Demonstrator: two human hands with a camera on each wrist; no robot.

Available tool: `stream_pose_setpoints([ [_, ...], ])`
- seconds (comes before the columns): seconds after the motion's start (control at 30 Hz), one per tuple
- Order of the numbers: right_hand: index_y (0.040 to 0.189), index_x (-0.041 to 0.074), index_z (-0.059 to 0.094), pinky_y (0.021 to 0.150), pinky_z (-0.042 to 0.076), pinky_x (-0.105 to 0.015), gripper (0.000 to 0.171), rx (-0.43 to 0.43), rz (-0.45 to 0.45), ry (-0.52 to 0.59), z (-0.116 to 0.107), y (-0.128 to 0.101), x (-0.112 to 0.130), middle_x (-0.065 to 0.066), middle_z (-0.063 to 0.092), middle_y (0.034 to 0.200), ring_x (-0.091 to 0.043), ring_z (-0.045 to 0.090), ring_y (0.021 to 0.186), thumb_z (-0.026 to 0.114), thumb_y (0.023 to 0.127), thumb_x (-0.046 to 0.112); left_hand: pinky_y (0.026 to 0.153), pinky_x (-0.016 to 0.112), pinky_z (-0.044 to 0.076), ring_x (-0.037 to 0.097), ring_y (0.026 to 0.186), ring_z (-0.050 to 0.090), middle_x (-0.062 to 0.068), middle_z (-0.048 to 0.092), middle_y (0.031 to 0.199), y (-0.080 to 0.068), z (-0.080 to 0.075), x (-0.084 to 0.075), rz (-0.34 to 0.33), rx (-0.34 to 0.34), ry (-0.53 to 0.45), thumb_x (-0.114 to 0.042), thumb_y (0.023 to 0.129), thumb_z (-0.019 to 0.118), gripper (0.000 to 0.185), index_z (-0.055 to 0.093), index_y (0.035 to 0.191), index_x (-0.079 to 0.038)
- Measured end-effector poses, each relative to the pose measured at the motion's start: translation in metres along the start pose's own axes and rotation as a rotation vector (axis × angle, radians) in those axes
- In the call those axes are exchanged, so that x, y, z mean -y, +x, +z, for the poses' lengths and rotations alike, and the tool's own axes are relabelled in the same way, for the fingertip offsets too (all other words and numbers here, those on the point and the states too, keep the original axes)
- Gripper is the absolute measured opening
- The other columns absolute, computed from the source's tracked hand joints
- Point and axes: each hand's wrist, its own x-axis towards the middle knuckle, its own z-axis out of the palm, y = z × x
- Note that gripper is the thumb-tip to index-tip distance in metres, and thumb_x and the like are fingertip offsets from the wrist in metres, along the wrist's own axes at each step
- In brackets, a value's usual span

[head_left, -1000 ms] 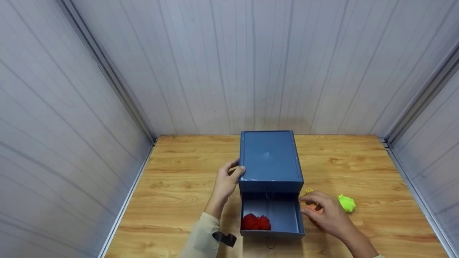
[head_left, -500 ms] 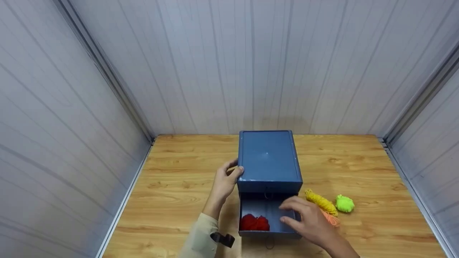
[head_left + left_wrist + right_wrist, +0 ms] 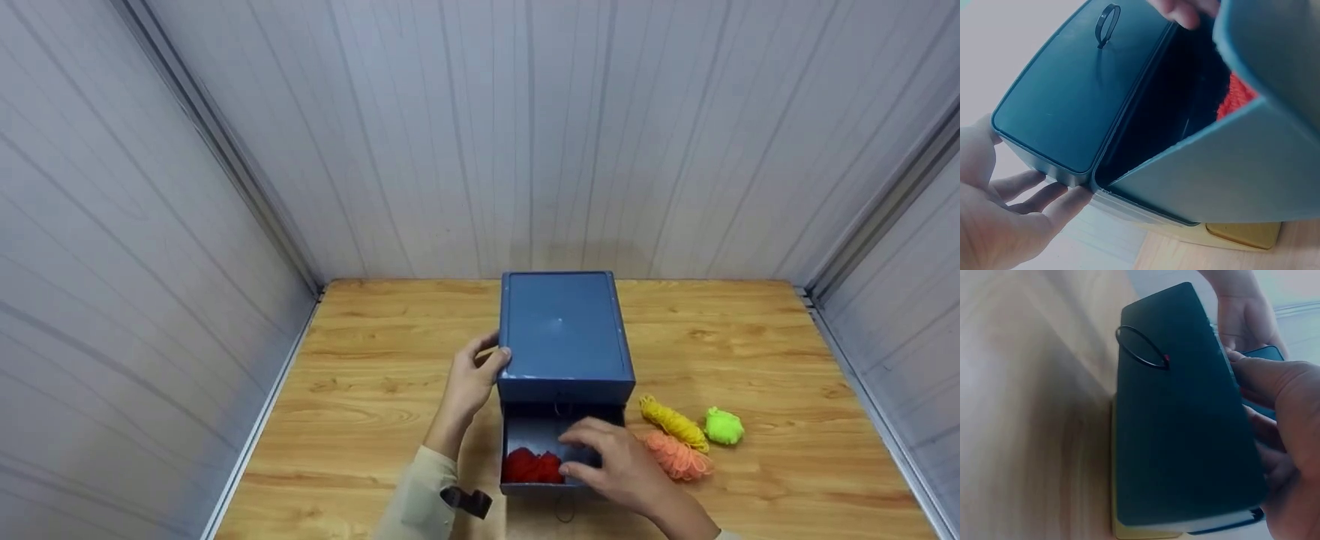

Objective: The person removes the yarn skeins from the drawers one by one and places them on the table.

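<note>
A blue drawer unit point(image 3: 566, 326) stands on the wooden table with its lower drawer point(image 3: 592, 486) pulled out. Red yarn point(image 3: 531, 466) lies in that drawer's front left corner. My left hand point(image 3: 466, 380) rests on the unit's left side, thumb over the top edge; in the left wrist view its fingers point(image 3: 1067, 205) press fairly straight along the side. Over the drawer's right half, my right hand point(image 3: 619, 461) reaches in with thumb and fingers apart and nothing visible between them. Its fingertips are right beside the red yarn.
To the right of the drawer lie a yellow yarn bundle point(image 3: 675, 424), an orange yarn bundle point(image 3: 677, 455) and a lime-green ball of yarn point(image 3: 724, 426). Black loop handles point(image 3: 1143, 349) hang on the drawer fronts. Pale panel walls point(image 3: 450, 150) enclose the table.
From beside the yarn bundles on the right, my right hand has moved left over the drawer to the red yarn, leaving the yellow and orange bundles uncovered. My left hand stays put.
</note>
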Motion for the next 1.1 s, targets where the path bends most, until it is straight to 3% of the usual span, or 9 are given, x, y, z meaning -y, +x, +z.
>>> stream_pose_setpoints([
  [0.3, 0.117, 0.014, 0.075, 0.089, 0.058, -0.042, 0.039, 0.116, 0.026, -0.056, 0.006, 0.01, -0.001, 0.005, 0.071, 0.112, -0.016, 0.068, 0.102, 0.076, 0.092, 0.043, 0.096, 0.037, 0.058, 0.035, 0.125, 0.061, 0.023, 0.057, 0.143, -0.001, -0.001, 0.0, 0.003, -0.007, 0.004, -0.014, 0.099, 0.064, 0.048, 0.055, 0.143, 0.003],
  [0.57, 0.118, 0.014, 0.075, 0.091, 0.057, -0.044, 0.042, 0.159, 0.021, -0.044, 0.007, 0.019, -0.002, 0.003, 0.073, 0.111, -0.02, 0.068, 0.103, 0.076, 0.091, 0.046, 0.095, 0.035, 0.058, 0.033, 0.126, 0.061, 0.022, 0.056, 0.144, -0.002, 0.0, 0.001, -0.011, -0.003, 0.006, -0.017, 0.099, 0.065, 0.051, 0.054, 0.145, 0.003],
  [1.1, 0.116, 0.018, 0.077, 0.084, 0.057, -0.032, 0.033, 0.308, 0.078, 0.038, 0.011, 0.031, -0.006, 0.005, 0.075, 0.111, -0.011, 0.067, 0.098, 0.084, 0.086, 0.028, 0.094, 0.035, 0.059, 0.034, 0.124, 0.062, 0.023, 0.057, 0.143, -0.002, 0.0, -0.002, -0.009, -0.005, 0.009, -0.015, 0.099, 0.066, 0.05, 0.055, 0.144, 0.004],
])
